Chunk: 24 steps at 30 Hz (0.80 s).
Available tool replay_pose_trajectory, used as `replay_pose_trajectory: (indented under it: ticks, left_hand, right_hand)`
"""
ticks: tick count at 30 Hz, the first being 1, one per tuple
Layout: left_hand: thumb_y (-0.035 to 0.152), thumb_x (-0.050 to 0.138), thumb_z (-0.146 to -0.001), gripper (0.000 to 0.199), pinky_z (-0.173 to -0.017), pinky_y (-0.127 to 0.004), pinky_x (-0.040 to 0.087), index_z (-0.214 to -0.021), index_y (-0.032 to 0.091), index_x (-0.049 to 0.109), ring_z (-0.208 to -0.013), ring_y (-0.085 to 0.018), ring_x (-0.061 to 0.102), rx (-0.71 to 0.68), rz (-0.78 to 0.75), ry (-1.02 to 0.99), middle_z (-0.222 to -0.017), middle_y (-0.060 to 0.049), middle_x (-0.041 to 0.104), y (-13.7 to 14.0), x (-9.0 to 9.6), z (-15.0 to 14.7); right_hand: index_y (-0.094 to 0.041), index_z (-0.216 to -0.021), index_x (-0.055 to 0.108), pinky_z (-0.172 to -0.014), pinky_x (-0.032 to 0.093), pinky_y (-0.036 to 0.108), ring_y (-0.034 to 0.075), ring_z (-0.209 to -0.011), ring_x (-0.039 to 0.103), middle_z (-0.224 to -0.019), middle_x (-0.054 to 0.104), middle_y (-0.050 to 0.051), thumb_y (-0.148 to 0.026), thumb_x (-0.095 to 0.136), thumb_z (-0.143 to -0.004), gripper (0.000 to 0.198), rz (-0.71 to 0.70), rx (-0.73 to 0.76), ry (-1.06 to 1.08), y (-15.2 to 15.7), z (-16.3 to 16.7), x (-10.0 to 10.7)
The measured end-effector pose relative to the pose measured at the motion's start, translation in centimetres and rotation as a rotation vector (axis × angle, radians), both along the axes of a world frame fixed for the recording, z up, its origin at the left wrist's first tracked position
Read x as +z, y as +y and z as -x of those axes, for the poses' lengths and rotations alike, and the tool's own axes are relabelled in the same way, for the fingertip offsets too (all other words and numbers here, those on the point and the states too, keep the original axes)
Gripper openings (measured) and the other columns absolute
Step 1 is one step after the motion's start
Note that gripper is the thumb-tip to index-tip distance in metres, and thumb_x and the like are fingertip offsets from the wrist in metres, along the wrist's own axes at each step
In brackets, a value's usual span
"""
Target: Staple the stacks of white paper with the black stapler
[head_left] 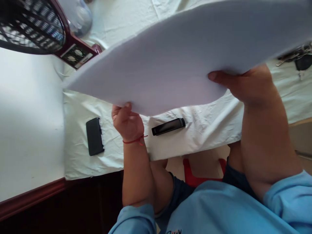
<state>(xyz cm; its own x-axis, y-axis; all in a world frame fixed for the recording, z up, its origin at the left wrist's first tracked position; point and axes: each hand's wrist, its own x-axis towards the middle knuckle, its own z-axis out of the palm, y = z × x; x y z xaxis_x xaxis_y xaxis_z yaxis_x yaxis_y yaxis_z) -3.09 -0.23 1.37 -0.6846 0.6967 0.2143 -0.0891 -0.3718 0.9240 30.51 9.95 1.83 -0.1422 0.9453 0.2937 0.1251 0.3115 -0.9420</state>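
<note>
A large sheet of white paper (156, 65), or a thin stack of it, is held up above the cloth-covered table and bows along its length. My left hand (128, 122), with a red string round its wrist, pinches the paper's near edge between thumb and fingers. Farther right, my right hand (248, 83) grips the same edge, its thumb lying on top and its fingers hidden beneath. Below the paper, between my forearms, a black stapler (168, 126) lies on the cloth. Left of my left hand rests a flat black case-like object (94, 136).
A dark red mosquito-swatter racket (73, 52) lies at the upper left near a clear plastic bag (80, 18). Keys (303, 58) sit at the right edge. The pale tablecloth (107, 165) ends just before my lap, and a white wall (29, 123) borders the left side.
</note>
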Motion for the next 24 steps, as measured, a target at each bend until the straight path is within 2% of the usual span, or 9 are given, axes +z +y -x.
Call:
replay_pose_trajectory:
  ticks: [3, 4, 5, 7, 10, 13, 18, 21, 24]
  left_hand:
    - [0.034, 0.083, -0.074, 0.037, -0.101, -0.038, 0.064, -0.067, 0.027, 0.047, -0.096, -0.023, 0.07, 0.012, -0.13, 0.084, -0.078, -0.001, 0.061, -0.6, 0.3, 0.5]
    - [0.039, 0.085, -0.078, 0.039, -0.102, -0.039, 0.064, -0.068, 0.028, 0.049, -0.099, -0.025, 0.072, 0.012, -0.122, 0.084, -0.081, -0.001, 0.065, -0.8, 0.1, 0.8]
    - [0.044, 0.088, -0.081, 0.039, -0.105, -0.04, 0.064, -0.071, 0.029, 0.053, -0.103, -0.026, 0.074, 0.001, -0.098, 0.076, -0.084, -0.001, 0.069, -0.9, -0.2, 1.1]
    - [0.053, 0.094, -0.082, 0.037, -0.11, -0.041, 0.064, -0.077, 0.032, 0.063, -0.116, -0.027, 0.077, -0.042, -0.06, 0.069, -0.094, -0.001, 0.076, -0.9, -0.9, 1.6]
    - [0.063, 0.097, -0.086, 0.035, -0.123, -0.043, 0.059, -0.097, 0.037, 0.078, -0.146, -0.028, 0.07, -0.118, -0.031, 0.101, -0.122, -0.001, 0.083, -0.6, -1.3, 1.7]
    - [0.08, 0.09, -0.091, 0.05, -0.132, -0.044, 0.054, -0.113, 0.037, 0.081, -0.164, -0.029, 0.059, -0.141, 0.027, 0.161, -0.14, -0.003, 0.082, -0.3, -1.1, 1.7]
    - [0.098, 0.083, -0.086, 0.071, -0.131, -0.043, 0.055, -0.122, 0.037, 0.081, -0.166, -0.031, 0.057, -0.105, 0.123, 0.205, -0.146, -0.006, 0.081, 0.1, -1.5, 1.9]
    - [0.091, 0.09, -0.085, 0.071, -0.128, -0.045, 0.057, -0.12, 0.03, 0.081, -0.159, -0.031, 0.064, -0.113, 0.138, 0.178, -0.141, -0.01, 0.083, 0.5, -2.4, 1.6]
    - [0.078, 0.102, -0.08, 0.065, -0.125, -0.045, 0.059, -0.113, 0.026, 0.083, -0.144, -0.031, 0.073, -0.113, 0.191, 0.117, -0.13, -0.011, 0.086, 0.8, -2.9, 0.9]
  right_hand:
    - [-0.021, -0.132, 0.078, -0.136, 0.06, 0.046, 0.023, -0.14, 0.077, -0.139, 0.081, 0.0, -0.064, 0.103, -0.081, 0.071, -0.054, -0.044, 0.076, -0.7, 0.4, 0.5]
    - [-0.023, -0.126, 0.079, -0.133, 0.062, 0.046, 0.024, -0.137, 0.078, -0.134, 0.082, 0.0, -0.064, 0.106, -0.076, 0.07, -0.073, -0.06, 0.098, -0.9, 0.4, 0.8]
    - [-0.026, -0.124, 0.08, -0.134, 0.063, 0.047, 0.025, -0.14, 0.077, -0.135, 0.082, -0.001, -0.062, 0.105, -0.078, 0.064, -0.022, -0.015, 0.075, -1.1, 0.4, 1.2]
    - [-0.029, -0.112, 0.081, -0.124, 0.071, 0.051, 0.028, -0.131, 0.08, -0.122, 0.083, -0.002, -0.063, 0.105, -0.077, 0.055, 0.066, 0.094, 0.011, -1.4, 0.2, 2.0]
    - [-0.03, -0.116, 0.08, -0.117, 0.074, 0.053, 0.028, -0.125, 0.081, -0.12, 0.082, -0.002, -0.056, 0.107, -0.073, 0.058, 0.183, 0.138, -0.072, -1.3, 0.0, 2.6]
    - [-0.024, -0.12, 0.08, -0.119, 0.072, 0.052, 0.028, -0.128, 0.079, -0.126, 0.082, 0.001, -0.048, 0.108, -0.074, 0.059, 0.175, 0.134, -0.032, -1.0, 0.0, 2.3]
    - [-0.016, -0.103, 0.08, -0.116, 0.073, 0.054, 0.028, -0.126, 0.077, -0.115, 0.08, 0.005, -0.055, 0.108, -0.076, 0.055, 0.089, 0.093, 0.037, -1.1, 0.1, 1.6]
    - [-0.016, -0.089, 0.077, -0.126, 0.068, 0.054, 0.029, -0.135, 0.073, -0.113, 0.078, 0.005, -0.057, 0.105, -0.081, 0.051, 0.054, 0.062, 0.041, -1.0, 0.1, 1.3]
    - [-0.017, -0.09, 0.074, -0.131, 0.064, 0.057, 0.029, -0.137, 0.073, -0.116, 0.078, 0.003, -0.063, 0.106, -0.077, 0.058, 0.011, 0.02, 0.057, -0.6, 0.1, 0.6]
